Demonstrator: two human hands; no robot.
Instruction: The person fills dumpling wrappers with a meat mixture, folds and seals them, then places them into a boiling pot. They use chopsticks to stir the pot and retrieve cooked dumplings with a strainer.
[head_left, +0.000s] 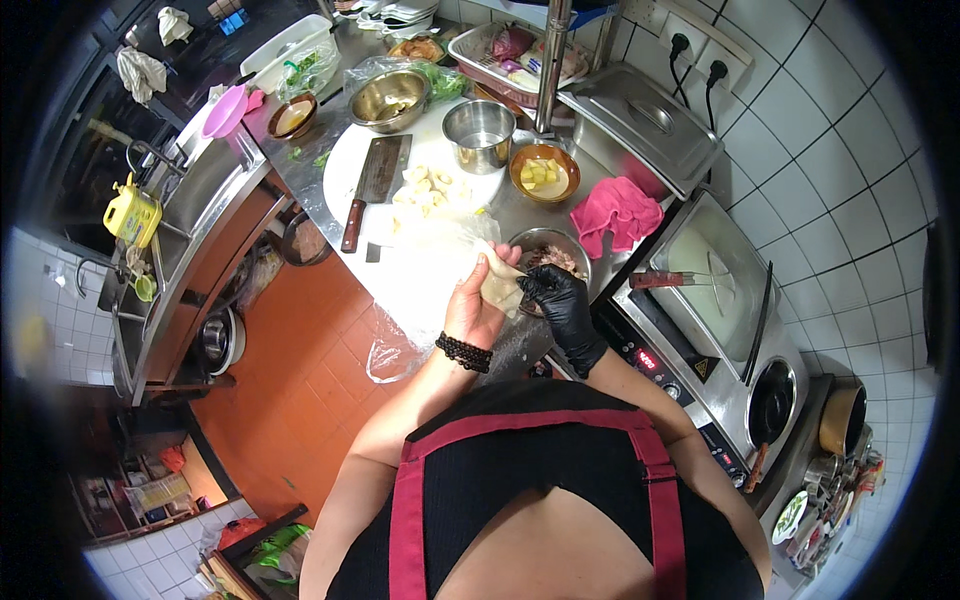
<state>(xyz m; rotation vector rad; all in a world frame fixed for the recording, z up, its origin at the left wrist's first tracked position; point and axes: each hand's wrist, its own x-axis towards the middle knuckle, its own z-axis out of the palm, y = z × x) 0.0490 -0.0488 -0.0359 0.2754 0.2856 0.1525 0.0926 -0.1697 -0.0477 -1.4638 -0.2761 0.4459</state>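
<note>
A thin, pale dough wrapper (501, 291) lies in my left hand (474, 311), whose fingers and thumb hold it up. My right hand (562, 311), in a black glove, pinches the wrapper's right edge; what is inside the wrapper is hidden. Just behind the glove stands a steel bowl (553, 247) of what looks like minced meat. Pale dough pieces (431, 187) lie on the round white cutting board (341, 169), partly under clear plastic. Beside them rests a cleaver (384, 169) with a wooden handle.
A steel pot (478, 142), a brown bowl (544, 174) of yellow cubes and a pink cloth (616, 214) stand or lie beyond my hands. To the right is a cooker (690, 360) with a lit display and a whisk (675, 280) across its basin. A sink (202, 184) is at left.
</note>
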